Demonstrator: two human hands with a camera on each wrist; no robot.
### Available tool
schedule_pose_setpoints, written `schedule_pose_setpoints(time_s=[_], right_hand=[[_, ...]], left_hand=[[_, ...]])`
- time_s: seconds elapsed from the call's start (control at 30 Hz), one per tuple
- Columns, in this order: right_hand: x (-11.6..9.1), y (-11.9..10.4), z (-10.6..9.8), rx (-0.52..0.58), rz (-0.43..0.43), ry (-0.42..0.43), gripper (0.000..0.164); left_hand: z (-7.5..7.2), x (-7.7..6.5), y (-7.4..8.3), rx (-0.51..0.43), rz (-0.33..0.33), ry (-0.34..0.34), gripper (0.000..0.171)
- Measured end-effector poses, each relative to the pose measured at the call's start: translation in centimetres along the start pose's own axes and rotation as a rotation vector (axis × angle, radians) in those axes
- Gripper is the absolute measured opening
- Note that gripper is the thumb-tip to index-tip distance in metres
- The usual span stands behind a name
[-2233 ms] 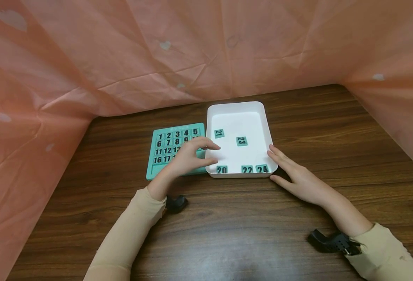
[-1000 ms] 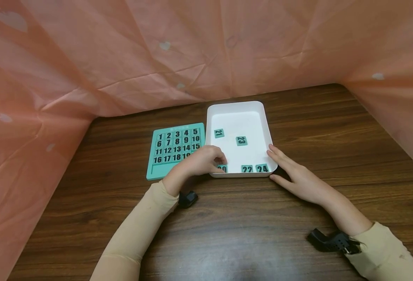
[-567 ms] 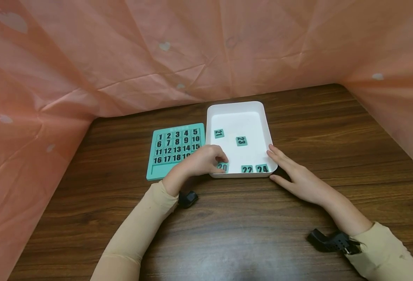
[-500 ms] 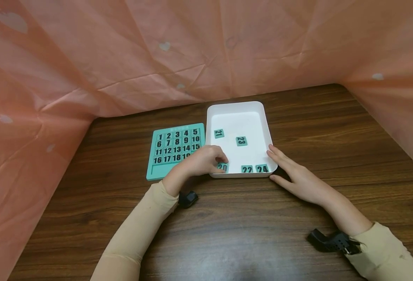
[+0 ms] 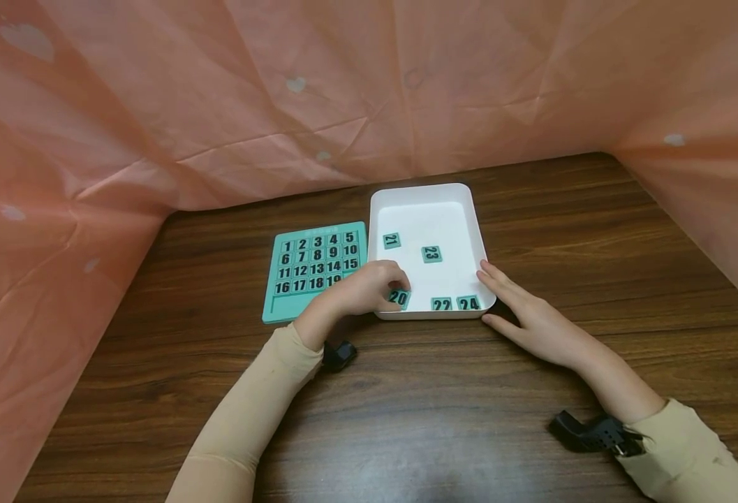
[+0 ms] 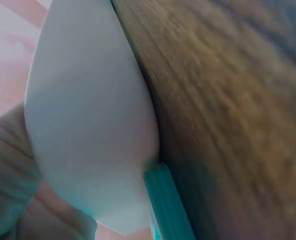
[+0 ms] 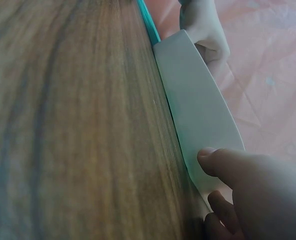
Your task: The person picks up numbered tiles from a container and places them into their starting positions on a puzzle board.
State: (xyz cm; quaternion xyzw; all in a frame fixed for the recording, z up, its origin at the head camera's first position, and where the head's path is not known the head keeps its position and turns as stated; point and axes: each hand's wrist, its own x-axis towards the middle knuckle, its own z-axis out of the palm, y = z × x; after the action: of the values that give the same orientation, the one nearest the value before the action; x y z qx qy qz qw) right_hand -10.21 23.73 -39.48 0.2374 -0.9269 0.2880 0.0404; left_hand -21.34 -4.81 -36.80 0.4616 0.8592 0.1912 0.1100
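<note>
In the head view my left hand (image 5: 371, 288) reaches over the left rim of a white tray (image 5: 428, 216). Its thumb and curled fingers pinch a teal tile numbered 20 (image 5: 399, 299) at the near left corner. The left wrist view shows only the tray's outer wall (image 6: 87, 110) and part of the hand; the tile is hidden there. My right hand (image 5: 532, 318) touches the tray's near right corner with extended fingers, its thumb on the near wall. Also in the tray lie tile 21 (image 5: 392, 240), tile 23 (image 5: 431, 253), tile 22 (image 5: 441, 304) and tile 24 (image 5: 468, 303).
A teal number board (image 5: 283, 300) lies against the tray's left side, with tiles in rows from 1 on; my left hand and forearm cover its lower right. The wooden table (image 5: 595, 230) runs back to a pink curtain (image 5: 438, 91).
My left hand came from above the board's edge down into the tray's near left corner and took hold of tile 20, which has shifted slightly and tilted. The right hand has stayed put.
</note>
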Motion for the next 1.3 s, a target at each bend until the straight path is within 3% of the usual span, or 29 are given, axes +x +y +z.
schedule_pose_setpoints(time_s=[0.33, 0.53, 0.97, 1.17, 1.3], right_hand=[[0.0, 0.0, -0.1, 0.013, 0.007, -0.012, 0.067], [0.0, 0.0, 0.0, 0.018, 0.014, -0.015, 0.067], [0.0, -0.1, -0.2, 0.007, 0.002, -0.008, 0.067], [0.0, -0.1, -0.2, 0.006, 0.005, -0.006, 0.068], [0.0, 0.0, -0.2, 0.003, 0.004, -0.006, 0.068]], left_hand=[[0.2, -0.8, -0.3, -0.129, -0.011, 0.182, 0.028], [-0.5, -1.9, -0.2, -0.148, -0.016, 0.281, 0.026], [-2.1, -5.1, -2.1, -0.156, -0.065, 0.384, 0.029], [-2.5, -6.1, -3.1, -0.152, -0.135, 0.407, 0.032], [-2.5, -6.3, -3.7, -0.161, -0.187, 0.388, 0.033]])
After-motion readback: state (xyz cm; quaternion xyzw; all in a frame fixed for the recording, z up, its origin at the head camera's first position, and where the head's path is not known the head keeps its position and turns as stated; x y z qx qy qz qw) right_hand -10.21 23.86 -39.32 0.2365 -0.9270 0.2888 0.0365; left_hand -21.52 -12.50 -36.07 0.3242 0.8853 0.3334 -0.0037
